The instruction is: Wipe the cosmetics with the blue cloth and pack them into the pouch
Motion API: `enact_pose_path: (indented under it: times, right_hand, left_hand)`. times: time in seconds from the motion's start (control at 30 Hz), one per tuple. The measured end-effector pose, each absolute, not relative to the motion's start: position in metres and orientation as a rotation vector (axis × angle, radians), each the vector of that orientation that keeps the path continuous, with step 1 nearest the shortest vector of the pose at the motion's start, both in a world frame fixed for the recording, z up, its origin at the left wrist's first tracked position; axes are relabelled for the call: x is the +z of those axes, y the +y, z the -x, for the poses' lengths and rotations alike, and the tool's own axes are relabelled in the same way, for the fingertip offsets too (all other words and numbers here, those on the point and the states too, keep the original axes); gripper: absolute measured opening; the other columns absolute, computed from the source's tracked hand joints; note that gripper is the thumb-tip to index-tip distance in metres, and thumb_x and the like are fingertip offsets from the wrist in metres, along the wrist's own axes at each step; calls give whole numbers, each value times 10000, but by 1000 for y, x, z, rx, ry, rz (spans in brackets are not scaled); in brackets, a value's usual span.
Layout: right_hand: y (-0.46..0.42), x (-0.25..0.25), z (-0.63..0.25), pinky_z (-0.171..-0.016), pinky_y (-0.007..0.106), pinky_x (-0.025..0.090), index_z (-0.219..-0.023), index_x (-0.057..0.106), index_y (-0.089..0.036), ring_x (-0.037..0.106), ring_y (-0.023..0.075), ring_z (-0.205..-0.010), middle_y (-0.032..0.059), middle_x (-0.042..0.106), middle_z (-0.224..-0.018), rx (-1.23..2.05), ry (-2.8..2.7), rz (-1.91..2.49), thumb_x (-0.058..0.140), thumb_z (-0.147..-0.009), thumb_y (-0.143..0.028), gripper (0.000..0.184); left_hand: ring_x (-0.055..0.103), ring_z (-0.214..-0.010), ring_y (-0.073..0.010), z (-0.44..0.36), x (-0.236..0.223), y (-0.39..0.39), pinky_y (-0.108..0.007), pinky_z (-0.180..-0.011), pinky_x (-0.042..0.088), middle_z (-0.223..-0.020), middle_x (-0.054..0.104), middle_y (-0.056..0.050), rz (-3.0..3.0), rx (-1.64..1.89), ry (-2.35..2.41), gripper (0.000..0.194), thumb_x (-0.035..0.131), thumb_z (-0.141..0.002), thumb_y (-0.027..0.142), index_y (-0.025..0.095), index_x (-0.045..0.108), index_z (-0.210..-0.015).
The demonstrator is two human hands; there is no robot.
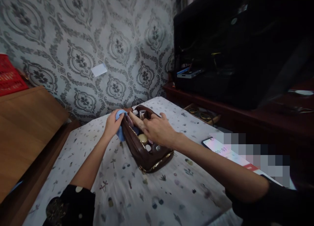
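A brown zippered pouch [132, 147] lies open on the patterned cloth, packed with several small cosmetic items. Among them are a round yellowish lid [143, 139] and a white cap [148, 148]. My left hand [113, 123] is closed around a light blue cloth [119, 134] and presses against the pouch's far left edge. Over the opening, my right hand [160, 129] has its thumb and a finger at a slim beige tube [136, 120] slanting up to the left. Its fingertips are partly hidden behind the hand.
A white patterned cloth [137, 196] covers the surface under the pouch. On the right lies a phone [218, 149] showing a timer. Behind it are a small tray [211, 119] and a large dark screen [235, 49]. A wooden panel [29, 128] stands at left.
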State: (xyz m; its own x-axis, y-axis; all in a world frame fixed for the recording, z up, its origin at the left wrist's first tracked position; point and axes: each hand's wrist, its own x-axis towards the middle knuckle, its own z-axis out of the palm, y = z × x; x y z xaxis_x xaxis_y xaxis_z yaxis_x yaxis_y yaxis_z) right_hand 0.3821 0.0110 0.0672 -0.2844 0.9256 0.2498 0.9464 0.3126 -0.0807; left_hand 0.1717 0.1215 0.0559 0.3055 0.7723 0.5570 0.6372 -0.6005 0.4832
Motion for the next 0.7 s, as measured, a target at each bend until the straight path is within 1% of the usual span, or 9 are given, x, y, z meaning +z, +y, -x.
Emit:
enact_pose_path:
  times: [0.1,0.17,0.27,0.37,0.43,0.47,0.53,0.63,0.7]
  right_hand:
    - [15,64,-385,-951,567,404,-1469,472,-173,627,354,-1065,176,743,-1038,-151,-2354,1652,453,-966,-226,507]
    - [17,63,-386,-934,561,415,-1483,446,-166,647,352,-1003,169,747,-972,-181,-2374,1633,482,-952,-218,535]
    - [17,64,-385,-949,568,410,-1417,511,-166,643,346,-1020,175,739,-1043,-187,-2378,1626,450,-981,-250,448]
    - [15,69,-383,-986,572,388,-1252,629,-163,609,353,-1117,181,709,-1173,-126,-2383,1660,435,-1000,-330,359]
    - [15,73,-382,-987,552,390,-1194,656,-164,606,349,-1134,176,703,-1194,-60,-2408,1684,443,-995,-331,336]
    - [15,74,-382,-975,540,397,-1202,652,-167,615,344,-1120,172,707,-1183,-35,-2413,1683,436,-995,-315,334]
    - [17,75,-383,-944,524,412,-1280,609,-177,638,336,-1075,164,724,-1127,-16,-2413,1660,406,-997,-275,362]
    - [19,74,-384,-904,521,423,-1379,525,-174,662,342,-1016,156,741,-1028,-32,-2413,1640,383,-990,-241,420]
    - [20,74,-384,-890,512,426,-1395,504,-170,671,344,-993,152,743,-994,-25,-2419,1646,378,-991,-247,430]
  left_hand:
    - [660,-948,-253,-174,56,130,-357,-920,494,-979,727,-95,-2356,1110,1334,374,460,-913,443,157,684,-1002]
    - [667,-935,-247,-174,57,135,-346,-914,499,-948,735,-79,-2363,1071,1335,399,441,-918,458,159,694,-993]
    - [672,-893,-250,-172,64,144,-344,-879,512,-867,734,-63,-2396,987,1345,429,431,-913,485,157,707,-927]
    - [674,-842,-258,-173,77,160,-361,-856,526,-810,733,-63,-2446,861,1350,410,452,-889,462,149,714,-857]
    - [690,-899,-259,-177,87,172,-360,-900,525,-895,763,-62,-2484,748,1316,360,479,-863,407,156,735,-898]
    - [695,-955,-260,-180,92,179,-357,-936,518,-965,775,-58,-2502,684,1291,340,496,-845,378,167,746,-938]
    - [686,-1067,-263,-187,98,189,-350,-1008,490,-1089,777,-44,-2528,559,1241,337,534,-798,322,193,760,-1012]
    - [647,-1187,-266,-194,103,200,-341,-1082,444,-1236,740,-30,-2584,326,1188,450,540,-732,236,217,751,-1129]
    - [631,-1215,-262,-196,103,205,-331,-1095,432,-1276,723,-26,-2654,140,1170,548,506,-689,183,222,733,-1186]
